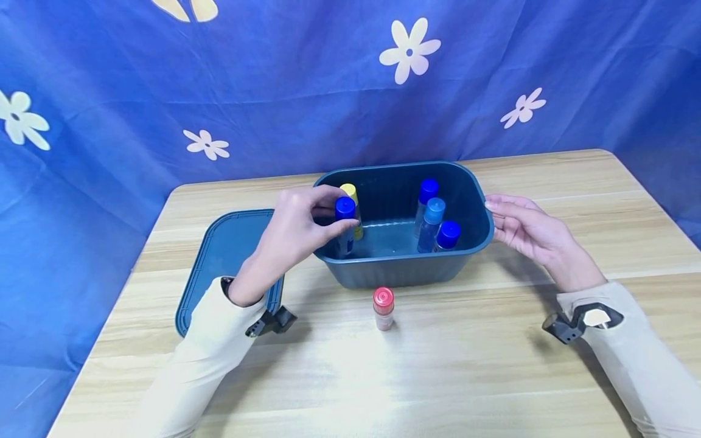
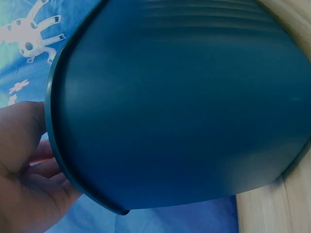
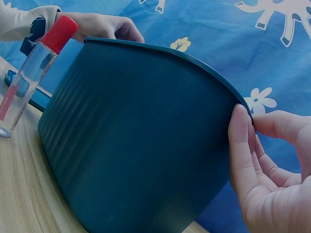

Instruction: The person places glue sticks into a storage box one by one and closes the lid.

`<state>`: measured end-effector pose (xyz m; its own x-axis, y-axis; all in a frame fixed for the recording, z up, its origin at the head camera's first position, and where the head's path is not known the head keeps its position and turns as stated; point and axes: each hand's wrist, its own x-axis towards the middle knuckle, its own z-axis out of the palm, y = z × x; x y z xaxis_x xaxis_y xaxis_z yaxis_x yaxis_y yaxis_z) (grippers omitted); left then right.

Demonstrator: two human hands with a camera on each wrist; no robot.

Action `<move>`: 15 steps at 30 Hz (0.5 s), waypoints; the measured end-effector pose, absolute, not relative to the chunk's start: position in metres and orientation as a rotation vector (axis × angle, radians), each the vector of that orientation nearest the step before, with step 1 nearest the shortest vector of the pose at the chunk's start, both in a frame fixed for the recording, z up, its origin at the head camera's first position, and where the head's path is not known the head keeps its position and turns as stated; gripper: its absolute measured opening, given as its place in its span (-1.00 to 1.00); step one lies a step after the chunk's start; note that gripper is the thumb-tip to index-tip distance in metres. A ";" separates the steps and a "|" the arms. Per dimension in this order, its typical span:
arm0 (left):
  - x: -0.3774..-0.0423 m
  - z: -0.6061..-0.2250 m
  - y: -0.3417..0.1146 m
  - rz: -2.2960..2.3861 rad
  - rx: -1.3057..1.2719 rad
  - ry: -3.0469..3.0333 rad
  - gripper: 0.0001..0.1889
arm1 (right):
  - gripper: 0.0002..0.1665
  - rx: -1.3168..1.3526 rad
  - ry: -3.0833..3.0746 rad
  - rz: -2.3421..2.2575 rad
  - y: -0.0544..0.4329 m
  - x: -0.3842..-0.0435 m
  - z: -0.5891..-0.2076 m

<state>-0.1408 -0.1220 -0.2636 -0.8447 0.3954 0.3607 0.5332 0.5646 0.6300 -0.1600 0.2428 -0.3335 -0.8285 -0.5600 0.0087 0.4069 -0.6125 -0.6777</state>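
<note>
A deep dark teal plastic bin (image 1: 394, 271) stands on the table. Over its left end, my left hand (image 1: 290, 225) grips a clear bottle with a dark blue cap (image 1: 345, 210), held upright inside the wall between thumb and fingers. Right behind it is a yellow-capped bottle (image 1: 348, 190). My right hand (image 1: 528, 234) pinches the bin's right rim; the right wrist view shows thumb and fingers at the edge (image 3: 245, 109). Toward the right inside stand three more bottles: a dark blue cap (image 1: 429, 188), a lighter blue cap (image 1: 435, 210) and another dark blue cap (image 1: 449, 232).
In front of the bin a clear bottle with a red cap (image 1: 383, 304) stands upright on the wooden table (image 1: 465, 365). A flat teal lid (image 1: 232, 243) lies at the left, partly under the left forearm. Blue flowered cloth (image 1: 306, 109) hangs behind the table.
</note>
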 end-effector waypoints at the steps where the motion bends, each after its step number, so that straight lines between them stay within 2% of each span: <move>1: -0.141 -0.264 -0.121 -1.116 -0.790 -2.630 -0.64 | -0.67 -0.298 0.935 -2.399 0.243 -0.160 -0.334; 15: -0.146 -0.273 -0.116 -0.947 -0.905 -2.689 -0.69 | -0.68 -0.293 0.932 -2.401 0.243 -0.160 -0.334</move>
<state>-0.1459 -0.1157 -0.2730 -0.8066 0.4933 0.3258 0.5885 0.6185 0.5206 -0.1595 0.2427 -0.3339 -0.8291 -0.5590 0.0061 0.4083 -0.6131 -0.6763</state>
